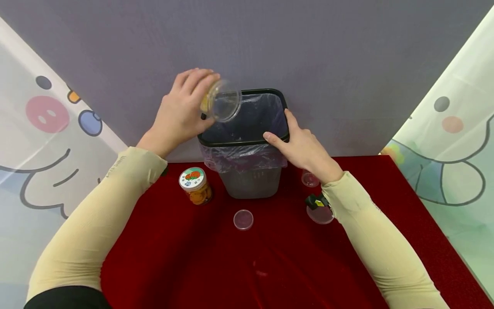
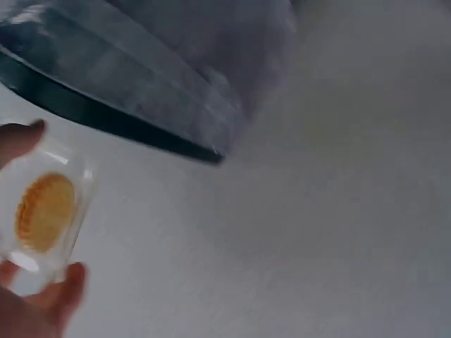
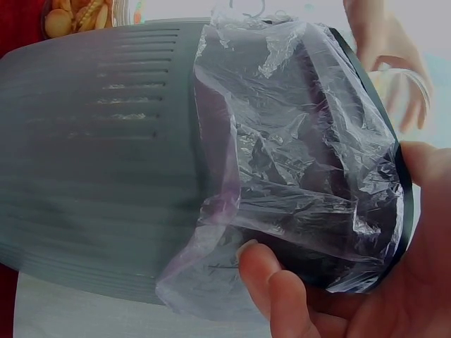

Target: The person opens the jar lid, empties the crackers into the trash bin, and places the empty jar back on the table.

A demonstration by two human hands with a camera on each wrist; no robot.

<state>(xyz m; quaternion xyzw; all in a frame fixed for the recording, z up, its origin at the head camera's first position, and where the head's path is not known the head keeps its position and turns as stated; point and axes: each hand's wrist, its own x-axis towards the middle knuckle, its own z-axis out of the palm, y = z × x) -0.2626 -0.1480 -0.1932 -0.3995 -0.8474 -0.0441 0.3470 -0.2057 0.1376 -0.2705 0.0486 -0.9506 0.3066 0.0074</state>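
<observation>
My left hand (image 1: 185, 103) grips a clear plastic jar (image 1: 227, 102), tipped sideways with its round mouth over the left side of a grey trash bin (image 1: 252, 184). One round golden cookie (image 2: 46, 211) shows inside the jar in the left wrist view. A thin clear bag (image 1: 247, 156) lines the bin and folds down over its black rim (image 1: 239, 143). At the rim's front right corner my right hand (image 1: 305, 146) holds on, thumb on top and fingers outside, against the bag. The bottom of the bin is hidden.
A jar of cookies (image 1: 196, 186) with a printed lid stands left of the bin on the red cloth (image 1: 185, 262). Before the bin lies a clear round lid (image 1: 243, 219). Two more clear round pieces, one a disc (image 1: 320, 216), lie under my right forearm. A grey wall (image 1: 328, 56) rises behind.
</observation>
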